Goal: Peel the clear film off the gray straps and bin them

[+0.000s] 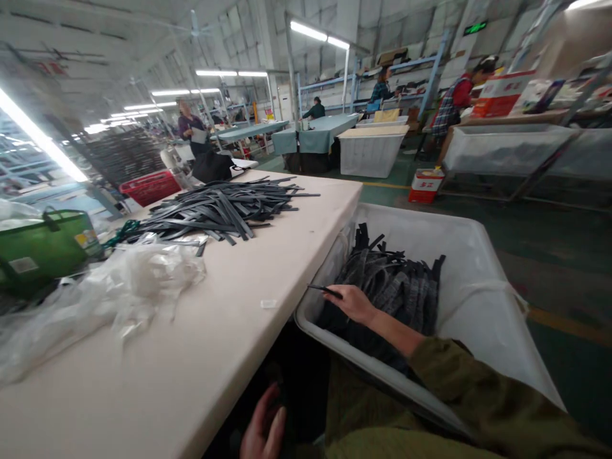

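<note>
My right hand (352, 303) is closed on a thin, dark, stick-shaped thing (319, 289) that points left toward the table edge; I cannot tell whether it is a tool or a strip. Below that hand, a white plastic bin (482, 255) holds a heap of dark grey and black fabric strips (392, 280). My left hand (262, 426) hangs low beside the table's near edge, fingers loosely bent and apart, with nothing visible in it. On the pale table (229, 331) lies a big pile of dark flat strips (220, 207).
Clear plastic bags (143, 280) and a green bag (45, 248) occupy the table's left side. A red basket (149, 186) stands behind. Farther off are another white bin (373, 150), a red-and-white box (425, 183), worktables and several people.
</note>
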A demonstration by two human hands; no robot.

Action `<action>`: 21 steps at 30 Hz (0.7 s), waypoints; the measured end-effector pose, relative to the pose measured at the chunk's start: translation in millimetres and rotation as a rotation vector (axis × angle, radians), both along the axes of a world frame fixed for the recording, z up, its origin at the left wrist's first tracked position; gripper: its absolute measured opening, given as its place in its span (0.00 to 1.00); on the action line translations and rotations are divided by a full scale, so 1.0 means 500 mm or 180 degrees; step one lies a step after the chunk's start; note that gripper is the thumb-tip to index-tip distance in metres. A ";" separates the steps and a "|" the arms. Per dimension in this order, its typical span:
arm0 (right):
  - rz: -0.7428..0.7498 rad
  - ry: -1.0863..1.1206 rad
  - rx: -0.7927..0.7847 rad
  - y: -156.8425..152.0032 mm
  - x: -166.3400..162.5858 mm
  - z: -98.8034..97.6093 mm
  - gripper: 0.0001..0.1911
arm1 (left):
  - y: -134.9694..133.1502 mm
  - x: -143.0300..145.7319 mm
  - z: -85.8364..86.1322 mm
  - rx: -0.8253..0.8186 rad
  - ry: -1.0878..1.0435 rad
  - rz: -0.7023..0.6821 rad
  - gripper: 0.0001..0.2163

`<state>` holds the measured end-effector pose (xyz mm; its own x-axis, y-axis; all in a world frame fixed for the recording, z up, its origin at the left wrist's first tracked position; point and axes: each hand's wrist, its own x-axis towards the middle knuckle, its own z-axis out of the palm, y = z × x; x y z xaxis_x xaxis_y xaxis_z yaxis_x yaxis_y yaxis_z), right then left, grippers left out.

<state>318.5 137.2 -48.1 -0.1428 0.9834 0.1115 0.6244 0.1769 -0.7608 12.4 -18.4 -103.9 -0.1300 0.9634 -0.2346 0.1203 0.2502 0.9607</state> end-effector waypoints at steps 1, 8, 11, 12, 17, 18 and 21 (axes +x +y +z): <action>0.0212 0.0064 -0.0066 -0.018 -0.016 0.027 0.18 | 0.008 0.004 0.025 0.0027 -0.0064 -0.0074 0.23; 0.1762 0.0848 -0.1262 -0.126 -0.147 0.192 0.27 | 0.066 0.059 0.211 0.0670 -0.0797 -0.0245 0.23; 0.2033 0.1105 -0.1714 -0.145 -0.188 0.193 0.27 | 0.072 0.069 0.258 0.0911 -0.0515 -0.0135 0.11; 0.2033 0.1125 -0.1781 -0.148 -0.198 0.185 0.28 | 0.072 0.068 0.266 0.0938 -0.0382 -0.0115 0.08; 0.1961 0.1019 -0.1774 -0.147 -0.213 0.142 0.33 | 0.066 0.045 0.270 0.0893 -0.0104 -0.0131 0.11; 0.1947 0.1008 -0.1784 -0.147 -0.209 0.137 0.34 | 0.065 0.039 0.269 0.0878 -0.0076 -0.0100 0.11; 0.1889 0.1034 -0.1913 -0.144 -0.193 0.124 0.35 | 0.072 0.017 0.275 0.0753 0.0045 -0.0060 0.13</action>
<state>222.1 65.4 13.9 -0.6962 0.6636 -0.2738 0.2956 -0.0825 -0.9517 20.9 17.8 33.4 -0.1131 0.9936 -0.0003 0.1366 0.0159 0.9905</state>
